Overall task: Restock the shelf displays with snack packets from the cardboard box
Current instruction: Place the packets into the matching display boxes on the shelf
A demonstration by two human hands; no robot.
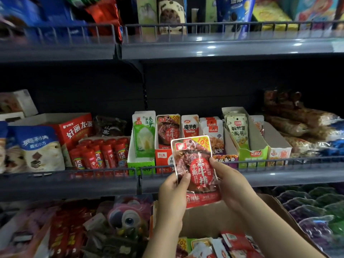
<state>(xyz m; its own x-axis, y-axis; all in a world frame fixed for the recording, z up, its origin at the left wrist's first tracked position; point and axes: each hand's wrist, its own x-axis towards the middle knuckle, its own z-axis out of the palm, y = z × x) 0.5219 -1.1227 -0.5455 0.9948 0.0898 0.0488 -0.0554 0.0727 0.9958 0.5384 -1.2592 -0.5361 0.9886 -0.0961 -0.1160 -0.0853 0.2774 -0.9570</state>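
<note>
Packet point(195, 168), "素牛排", "10%", seemingly red

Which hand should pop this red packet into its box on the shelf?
Probably the left hand. It grips the red packet on the side nearer the matching red display box, just up-left. The right hand could simply let go.

A snack packet point(195, 164) sits before the shelf point(279, 175), above the cardboard box point(204, 218).
</note>
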